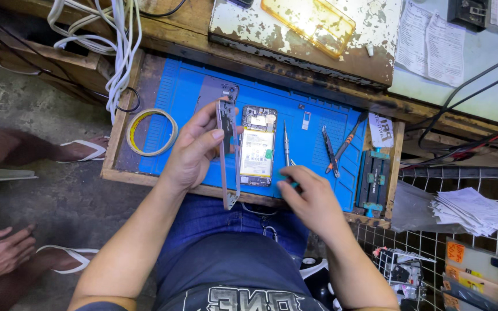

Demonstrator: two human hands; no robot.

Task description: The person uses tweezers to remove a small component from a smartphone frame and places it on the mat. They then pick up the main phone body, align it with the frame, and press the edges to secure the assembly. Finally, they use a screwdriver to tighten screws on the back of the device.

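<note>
My left hand [194, 151] holds a thin phone screen panel [227, 155] on edge, upright over the blue work mat [180, 92]. Just right of it an opened phone body [257, 145] lies flat on the mat, its battery and boards showing. My right hand [309, 196] rests at the mat's near edge with fingers curled around a small teal tool, mostly hidden. A thin screwdriver [286, 144] lies beside the phone. A back cover [219, 92] lies further up the mat.
Tweezers [329, 151] and an orange-handled tool [347, 144] lie at the mat's right. A roll of tape [151, 132] sits at its left, a black and teal clamp [374, 181] at its right. White cables [119, 52] hang left. Another person's feet [7, 253] rest on the floor.
</note>
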